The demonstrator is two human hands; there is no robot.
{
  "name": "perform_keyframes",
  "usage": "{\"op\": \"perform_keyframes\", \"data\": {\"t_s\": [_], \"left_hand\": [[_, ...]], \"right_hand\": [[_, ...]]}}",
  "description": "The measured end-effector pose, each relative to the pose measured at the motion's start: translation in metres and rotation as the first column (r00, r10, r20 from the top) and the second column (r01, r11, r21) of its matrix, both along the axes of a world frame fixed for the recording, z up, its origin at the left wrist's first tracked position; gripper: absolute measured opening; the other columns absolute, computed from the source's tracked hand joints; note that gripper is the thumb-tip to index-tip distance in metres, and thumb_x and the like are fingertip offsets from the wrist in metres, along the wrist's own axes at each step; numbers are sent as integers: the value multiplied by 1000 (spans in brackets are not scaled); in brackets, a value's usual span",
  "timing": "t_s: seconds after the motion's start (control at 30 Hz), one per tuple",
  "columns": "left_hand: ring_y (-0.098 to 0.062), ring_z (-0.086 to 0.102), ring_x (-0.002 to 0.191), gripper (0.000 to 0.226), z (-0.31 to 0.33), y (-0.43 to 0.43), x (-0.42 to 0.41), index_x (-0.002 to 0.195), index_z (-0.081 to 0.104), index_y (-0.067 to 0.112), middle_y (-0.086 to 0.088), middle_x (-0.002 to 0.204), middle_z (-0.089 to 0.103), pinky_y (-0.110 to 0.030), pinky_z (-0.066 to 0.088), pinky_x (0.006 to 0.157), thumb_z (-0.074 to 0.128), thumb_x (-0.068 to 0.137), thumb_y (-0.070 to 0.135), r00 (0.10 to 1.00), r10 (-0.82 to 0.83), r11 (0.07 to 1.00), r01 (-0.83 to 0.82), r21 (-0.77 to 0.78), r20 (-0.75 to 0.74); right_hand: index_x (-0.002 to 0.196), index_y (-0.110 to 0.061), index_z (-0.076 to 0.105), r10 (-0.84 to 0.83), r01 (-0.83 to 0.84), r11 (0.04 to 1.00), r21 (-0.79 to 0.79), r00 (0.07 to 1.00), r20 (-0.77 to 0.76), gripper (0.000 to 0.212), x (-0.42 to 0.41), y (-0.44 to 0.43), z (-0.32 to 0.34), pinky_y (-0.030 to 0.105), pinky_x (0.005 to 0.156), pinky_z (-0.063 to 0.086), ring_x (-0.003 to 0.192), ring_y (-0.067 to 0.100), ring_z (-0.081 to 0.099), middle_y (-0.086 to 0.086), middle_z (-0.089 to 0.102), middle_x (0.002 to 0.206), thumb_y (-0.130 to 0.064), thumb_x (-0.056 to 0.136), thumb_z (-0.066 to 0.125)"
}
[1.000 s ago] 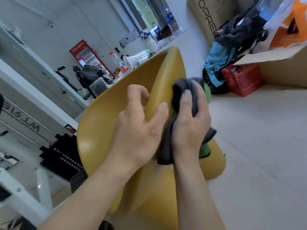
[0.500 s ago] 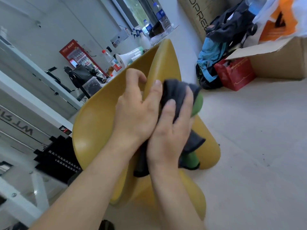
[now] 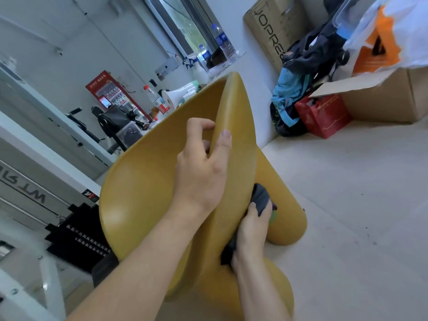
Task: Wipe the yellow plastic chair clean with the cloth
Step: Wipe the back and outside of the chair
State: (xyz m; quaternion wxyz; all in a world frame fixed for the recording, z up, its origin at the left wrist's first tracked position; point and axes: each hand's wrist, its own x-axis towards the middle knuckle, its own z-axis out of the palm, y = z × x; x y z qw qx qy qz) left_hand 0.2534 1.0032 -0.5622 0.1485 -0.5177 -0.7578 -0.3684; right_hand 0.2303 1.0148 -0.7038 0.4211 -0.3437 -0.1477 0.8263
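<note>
— Which step is this?

— Wiping, I'd say, partway through. The chair [image 3: 148,193] stands on the floor, and the left hand [image 3: 201,179] pinches the thin edge of its back, thumb on the near face, fingers curled over the far one, steadying it.

— And the cloth?

— The dark cloth [image 3: 260,200] is bunched in the right hand [image 3: 251,232], fingers closed around it, pressed to the back's outer face low down (near a rounded leg).

— What next?

— Probably working the cloth along faces not yet covered: the seat hollow, the legs. That calls for firm pressure while the left hand braces the chair against tipping.
</note>
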Motion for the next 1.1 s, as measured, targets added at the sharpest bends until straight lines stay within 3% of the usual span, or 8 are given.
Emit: {"op": "perform_keyframes", "data": {"t_s": [0.2, 0.37, 0.47, 0.63, 0.77, 0.93, 1.03, 1.1], "left_hand": [[-11, 49, 53, 22, -1, 25, 0, 105, 50, 25, 9, 53, 51, -36, 42, 58, 46, 92, 42, 1000, 25, 999, -25, 25, 0], [20, 51, 73, 46, -22, -4, 1, 143, 29, 41, 45, 77, 52, -6, 42, 74, 42, 99, 38, 990, -85, 988, 98, -120, 112], [20, 46, 66, 51, -26, -8, 1, 147, 23, 37, 52, 74, 48, -1, 38, 70, 41, 100, 34, 985, -115, 983, 131, -130, 127], [8, 50, 74, 51, -25, -1, -4, 147, 26, 37, 36, 79, 55, -12, 43, 77, 43, 99, 37, 985, -135, 987, 143, -73, 104], [29, 45, 94, 51, -27, 4, -4, 148, 24, 33, 56, 93, 45, -4, 36, 90, 42, 100, 32, 983, -135, 986, 146, -86, 122], [26, 44, 64, 49, -29, 6, -2, 147, 26, 33, 49, 62, 44, 3, 35, 67, 41, 101, 29, 984, -110, 991, 120, -65, 142], [30, 44, 96, 49, -26, 6, 0, 146, 30, 33, 52, 101, 48, 3, 32, 84, 44, 100, 32, 966, -150, 987, 160, -29, 208], [13, 43, 123, 51, -23, 7, -1, 145, 33, 33, 29, 135, 47, -14, 33, 104, 47, 97, 36, 947, -186, 982, 188, 18, 263]], "right_hand": [[140, -34, 37, -471, 492, 680, 544, 861, -190, 41, 42, 24, 70, 8, 104, 29, 129, -15, 36, -30, 41, 134, -24, 101, 41], [143, -27, 43, -196, 192, 972, 136, 980, 17, 45, -16, 20, -13, 34, 112, 34, 131, 15, 46, -4, 51, 142, -39, 101, 34], [138, -29, 49, 9, -10, 999, -44, 1000, -23, 48, -29, 2, -32, 48, 106, 41, 120, 23, 54, 0, 56, 135, -47, 95, 37], [123, -24, 63, -277, 276, 937, 214, 960, -24, 30, 22, 17, 29, 17, 79, 47, 91, -2, 60, -12, 68, 106, -23, 101, 41], [129, -16, 60, -428, 418, 821, 389, 902, -65, 32, 24, 23, 38, 18, 96, 45, 113, 5, 58, -5, 66, 121, -20, 103, 42], [121, -21, 59, 7, -9, 999, 35, 999, 42, 34, -21, -1, -26, 36, 104, 40, 119, 21, 52, -6, 57, 115, -32, 102, 33], [100, -33, 53, 230, -231, 963, -142, 973, -24, 25, -25, -13, -34, 43, 99, 43, 110, 26, 54, -4, 52, 104, -44, 88, 34], [118, -32, 56, 139, -137, 987, -79, 990, 12, 34, -10, -12, -13, 40, 104, 39, 117, 20, 50, -8, 52, 118, -40, 96, 33]]}}
